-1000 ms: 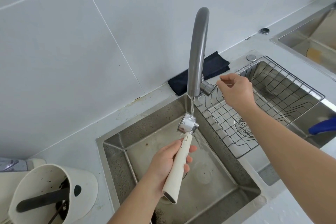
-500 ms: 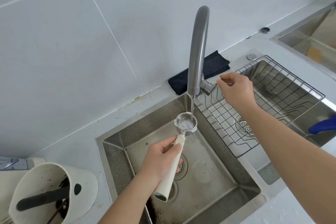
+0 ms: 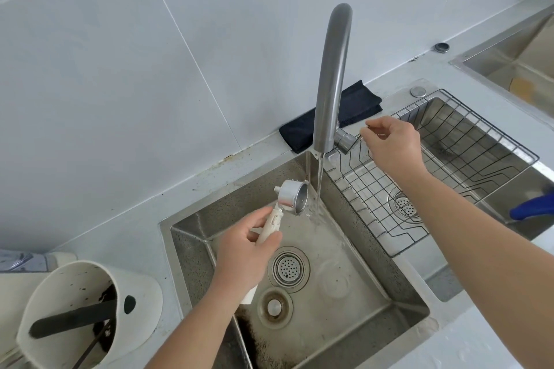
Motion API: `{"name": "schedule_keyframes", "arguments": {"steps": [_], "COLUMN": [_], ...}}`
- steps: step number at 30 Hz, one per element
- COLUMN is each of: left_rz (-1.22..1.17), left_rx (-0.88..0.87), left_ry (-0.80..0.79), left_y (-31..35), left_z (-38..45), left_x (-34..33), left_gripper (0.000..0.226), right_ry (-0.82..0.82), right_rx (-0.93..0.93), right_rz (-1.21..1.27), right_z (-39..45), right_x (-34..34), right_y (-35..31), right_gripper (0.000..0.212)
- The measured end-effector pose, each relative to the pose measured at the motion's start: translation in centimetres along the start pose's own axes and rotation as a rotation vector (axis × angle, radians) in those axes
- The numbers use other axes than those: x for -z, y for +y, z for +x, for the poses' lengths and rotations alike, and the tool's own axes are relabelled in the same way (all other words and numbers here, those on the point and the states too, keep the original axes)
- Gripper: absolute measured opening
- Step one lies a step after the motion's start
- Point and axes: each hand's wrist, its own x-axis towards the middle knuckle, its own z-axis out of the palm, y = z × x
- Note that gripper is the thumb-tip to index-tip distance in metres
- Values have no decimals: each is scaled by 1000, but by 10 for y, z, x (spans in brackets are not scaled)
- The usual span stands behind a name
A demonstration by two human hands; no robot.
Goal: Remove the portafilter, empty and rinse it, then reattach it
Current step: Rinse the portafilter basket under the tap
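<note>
My left hand (image 3: pixel 244 252) grips the cream handle of the portafilter (image 3: pixel 292 198) over the steel sink (image 3: pixel 398 326). Its metal basket is tipped on its side, mouth facing right, just left of the water stream (image 3: pixel 319 186) and out of it. Water runs from the tall grey faucet (image 3: pixel 331 75) onto the sink floor. My right hand (image 3: pixel 391 145) pinches the thin faucet lever beside the faucet's base, fingers closed on it.
A wire rack (image 3: pixel 443 177) sits in the right basin. A black cloth (image 3: pixel 332 117) lies behind the faucet. A cream knock box (image 3: pixel 87 314) with a black bar and coffee grounds stands at lower left. Two drains (image 3: pixel 287 268) are in the sink floor. A blue object (image 3: pixel 532 208) is at right.
The portafilter has left the stream and moved left; its basket turned from upright under the water to lying on its side. My left hand slid up the handle. My right hand stayed at the lever.
</note>
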Motion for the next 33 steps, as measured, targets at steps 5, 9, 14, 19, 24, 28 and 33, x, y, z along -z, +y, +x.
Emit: {"name": "schedule_keyframes", "arguments": {"steps": [5, 9, 14, 19, 24, 28, 33], "left_rz": [0, -33, -197, -373, -454, -479, -505], "left_rx": [-13, 44, 134, 266, 315, 338, 350], "left_ry": [43, 53, 40, 50, 56, 62, 65], "left_y": [-3, -6, -9, -13, -14, -15, -16], "left_z": [-2, -4, -6, -10, -11, -12, -14], "left_x": [3, 4, 3, -1, 2, 2, 3], "left_gripper": [49, 38, 35, 32, 32, 29, 26], "right_ry": [0, -4, -6, 5, 23, 23, 18], "right_rx": [-6, -9, -12, -8, 1, 18, 14], "right_rz": [5, 5, 0, 21, 26, 9, 10], "right_z": [0, 0, 2, 3, 4, 9, 10], "right_x": [0, 1, 1, 0, -6, -11, -10], "right_y": [0, 0, 0, 2, -2, -12, -12], "right_gripper": [25, 24, 24, 25, 29, 30, 25]}}
